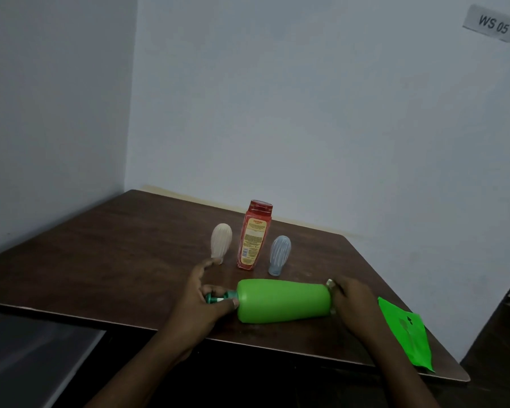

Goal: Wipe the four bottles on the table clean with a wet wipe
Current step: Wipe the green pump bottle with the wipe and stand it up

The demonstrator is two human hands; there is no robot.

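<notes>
Green bottle [283,300] is held sideways just in front of the red bottle [254,235], low over the table [100,245]. Left hand [202,298] pinches its pump neck, and right hand [355,301] clasps the base with what looks like the wet wipe [330,283] bunched under its fingers. It's plain, glossy plastic, so I reckon a hard rub could twist it loose or knock the red bottle over.

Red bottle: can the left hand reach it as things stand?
Probably yes: the left hand must first release the green bottle, but the red bottle stands just beyond it, with nothing between them.
</notes>
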